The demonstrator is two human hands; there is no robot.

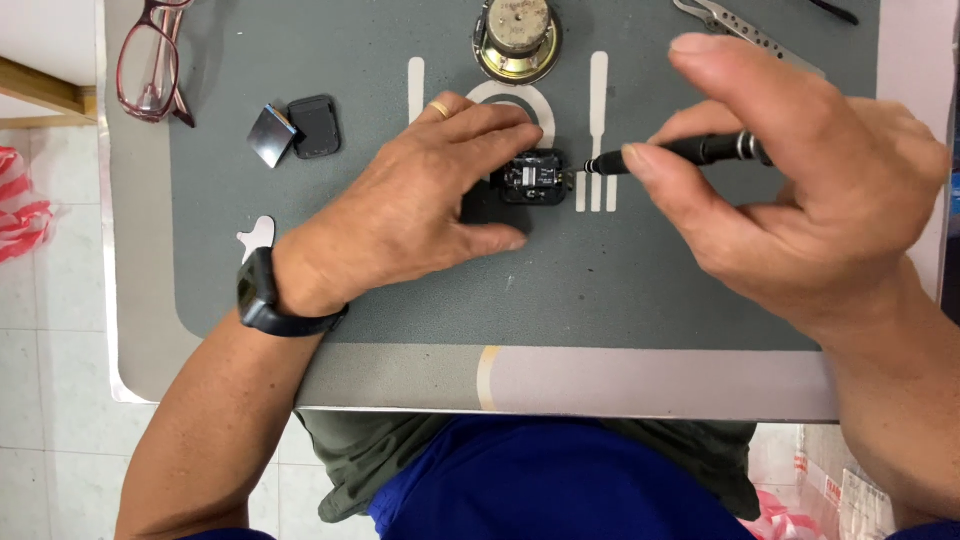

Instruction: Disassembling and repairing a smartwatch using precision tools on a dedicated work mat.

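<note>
A small black square device (535, 178) with exposed inner parts lies on the grey work mat (600, 290). My left hand (420, 205) rests over its left side, fingers pinning it to the mat; a ring sits on one finger and a black watch on the wrist. My right hand (800, 190) holds a black screwdriver (690, 153) between thumb and fingers, its tip touching the device's right edge.
A small round speaker (517, 38) sits at the mat's far edge. A black cover and a small shiny square panel (298, 130) lie to the left. Red-framed glasses (150, 60) are at the far left, metal tweezers (740, 28) at the far right.
</note>
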